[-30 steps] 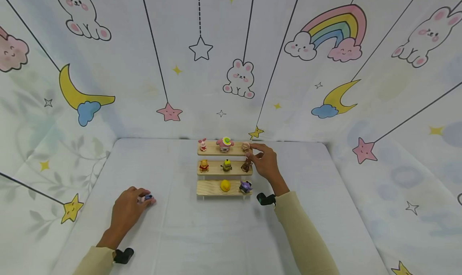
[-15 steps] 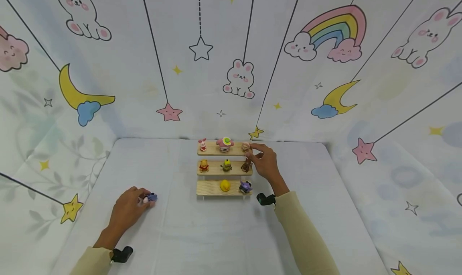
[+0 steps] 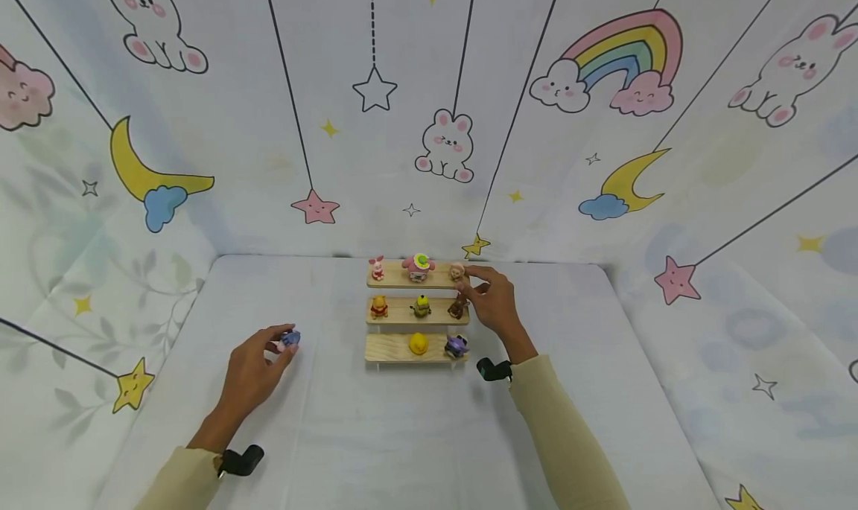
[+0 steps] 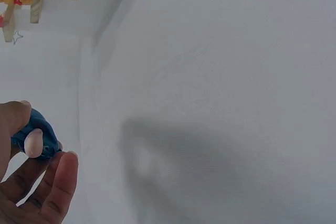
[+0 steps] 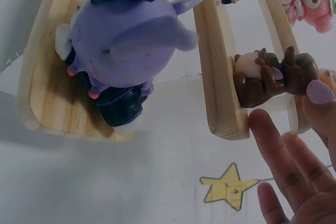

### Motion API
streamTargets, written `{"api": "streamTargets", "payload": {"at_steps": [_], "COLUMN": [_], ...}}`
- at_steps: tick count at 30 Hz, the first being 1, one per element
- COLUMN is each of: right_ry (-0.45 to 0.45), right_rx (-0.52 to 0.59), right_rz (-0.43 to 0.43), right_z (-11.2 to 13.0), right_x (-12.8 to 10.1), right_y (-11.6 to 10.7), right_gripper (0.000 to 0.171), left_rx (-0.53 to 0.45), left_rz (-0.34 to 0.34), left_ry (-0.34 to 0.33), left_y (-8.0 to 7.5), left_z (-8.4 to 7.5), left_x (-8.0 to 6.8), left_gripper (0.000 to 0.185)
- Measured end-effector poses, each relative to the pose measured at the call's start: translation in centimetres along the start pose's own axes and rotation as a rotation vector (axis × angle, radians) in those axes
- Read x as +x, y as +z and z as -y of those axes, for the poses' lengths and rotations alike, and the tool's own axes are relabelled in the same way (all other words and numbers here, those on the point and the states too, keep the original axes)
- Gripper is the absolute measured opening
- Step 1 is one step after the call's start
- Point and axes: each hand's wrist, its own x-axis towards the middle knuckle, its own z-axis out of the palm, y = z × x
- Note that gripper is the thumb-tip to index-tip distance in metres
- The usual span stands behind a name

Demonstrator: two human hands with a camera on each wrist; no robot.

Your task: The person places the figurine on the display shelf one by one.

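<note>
My left hand pinches a small blue figurine between thumb and fingers, just above the white table, left of a three-tier wooden shelf. The left wrist view shows the figurine held at the fingertips. My right hand is at the shelf's right end. Its thumb touches the brown figurine on the middle tier, and its index finger reaches a tan figurine on the top tier. A purple figurine stands on the bottom tier, beside a yellow duck.
More small figurines stand on the shelf: a pink one and a piglet on top, a yellow bear and a yellow-black one in the middle. A cartoon-printed cloth backdrop walls in the table.
My left hand has risen and moved forward and right, toward the shelf, with the blue figurine. My right hand has stayed at the shelf's right end.
</note>
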Motion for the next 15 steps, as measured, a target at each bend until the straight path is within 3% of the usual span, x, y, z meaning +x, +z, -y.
{"api": "streamTargets", "payload": {"at_steps": [6,15], "right_ry": [-0.014,-0.020], "right_rx": [0.006,0.017], "right_rz": [-0.003,-0.002], "right_z": [0.1,0.0], "right_x": [-0.2,-0.1], "right_y": [0.0,0.0], "right_gripper": [0.042,0.042], "left_rx": [-0.056,-0.109], "left_rz": [-0.033,-0.028], "left_ry": [0.030,-0.005], "left_y": [0.2,0.5], "left_z": [-0.9,-1.9], "left_x": [0.7,1.4], "left_gripper": [0.039,0.034]}}
